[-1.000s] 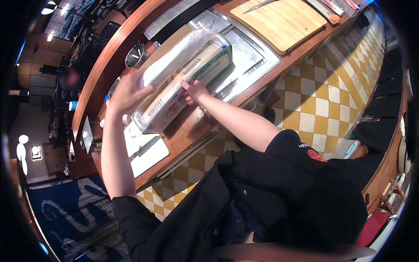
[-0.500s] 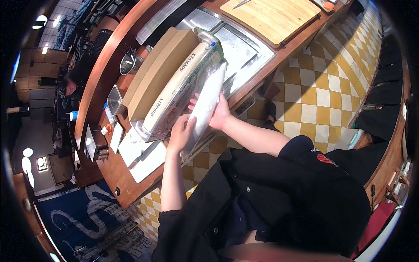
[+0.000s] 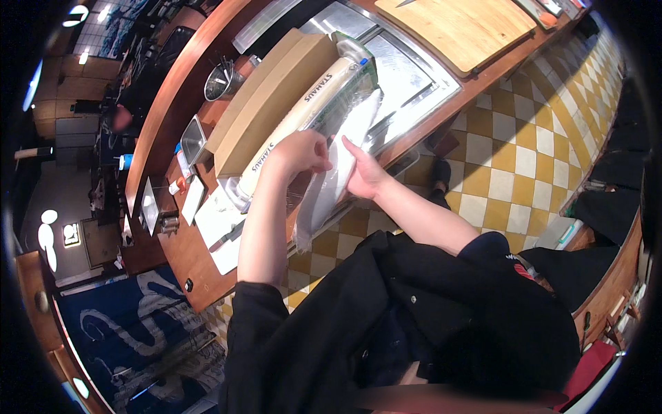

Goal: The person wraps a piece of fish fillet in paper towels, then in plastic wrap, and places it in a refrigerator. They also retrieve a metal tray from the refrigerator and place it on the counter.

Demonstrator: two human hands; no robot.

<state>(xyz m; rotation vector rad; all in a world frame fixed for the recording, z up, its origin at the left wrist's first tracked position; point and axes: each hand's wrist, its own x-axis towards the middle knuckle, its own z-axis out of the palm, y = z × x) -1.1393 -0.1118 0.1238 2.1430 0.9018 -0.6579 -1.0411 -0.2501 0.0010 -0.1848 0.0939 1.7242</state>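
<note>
A long white roll [image 3: 336, 174], with clear plastic wrap at its ends, slants in front of the counter edge. My right hand [image 3: 365, 178] grips it from the right, its thumb along the front and its other fingers hidden behind. On the other side, my left hand [image 3: 308, 153] is closed with curled fingertips by the roll's edge; whatever they pinch is too small to make out. Just beyond both hands stands a large film dispenser box [image 3: 303, 114], holding a pale roll under a raised cardboard flap [image 3: 272, 90].
A wooden cutting board [image 3: 462, 31] with a knife lies at the far right of the counter, past a steel surface [image 3: 414, 76]. Toward the left are a metal cup of utensils [image 3: 219, 81], a steel tray [image 3: 195, 140] and a white board [image 3: 217, 224] with a knife.
My left hand has left the roll's lower part, moved up and curled its fingers. The roll's lower end now hangs flatter and more in view. My right hand keeps its hold.
</note>
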